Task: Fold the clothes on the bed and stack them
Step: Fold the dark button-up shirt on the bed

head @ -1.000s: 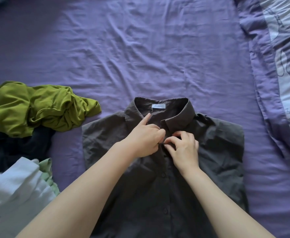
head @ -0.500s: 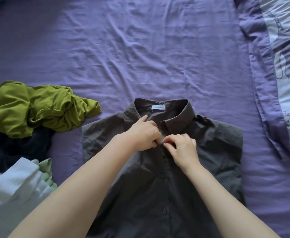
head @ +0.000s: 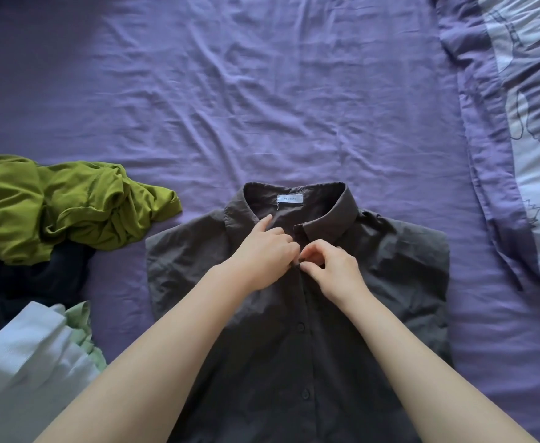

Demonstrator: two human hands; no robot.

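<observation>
There is a single view, from a wide-angle camera on the person's head. It looks forward and steeply down onto the purple bed sheet (head: 262, 91), close above the dark grey button-up shirt (head: 390, 282), whose collar lies at centre frame. Both forearms enter from the bottom edge. The sheet bends at the frame edges. Left of the shirt the frame cuts a pile of clothes (head: 38, 266); right of it, a patterned duvet (head: 524, 155).

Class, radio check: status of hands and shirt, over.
Left hand and right hand pinching the placket of the dark grey collared shirt. Shirt flat, unfolded. Nothing in the way.
</observation>
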